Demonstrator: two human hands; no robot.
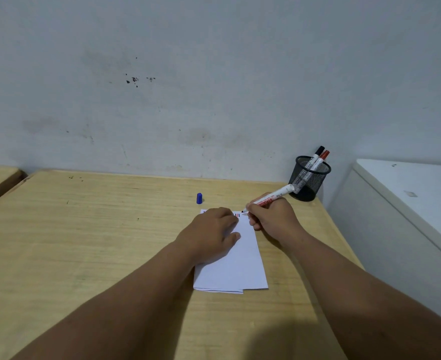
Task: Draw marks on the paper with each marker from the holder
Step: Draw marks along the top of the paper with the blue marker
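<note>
Right hand (pixel 271 216) pinches the marker (pixel 271 198), tip at the paper's (pixel 237 263) far edge just ahead of its fingers; left hand (pixel 211 235) lies spread flat beside it, pinning the sheet; ease that pressure and the paper may slide, smearing the stroke; holder (pixel 308 179) stands beyond.

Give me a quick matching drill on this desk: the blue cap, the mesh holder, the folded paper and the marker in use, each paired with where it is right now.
Things:
1. small blue plastic marker cap
2. black wire-mesh pen holder
3. folded white paper sheet
4. white-barrelled marker with red lettering

Places:
A. held in the right hand, tip at the paper's far edge
B. pinned flat under the left hand
C. standing alone on the wooden desk beyond the paper
D. at the desk's far right corner, holding two markers

Pairs: 1-C, 2-D, 3-B, 4-A
</note>
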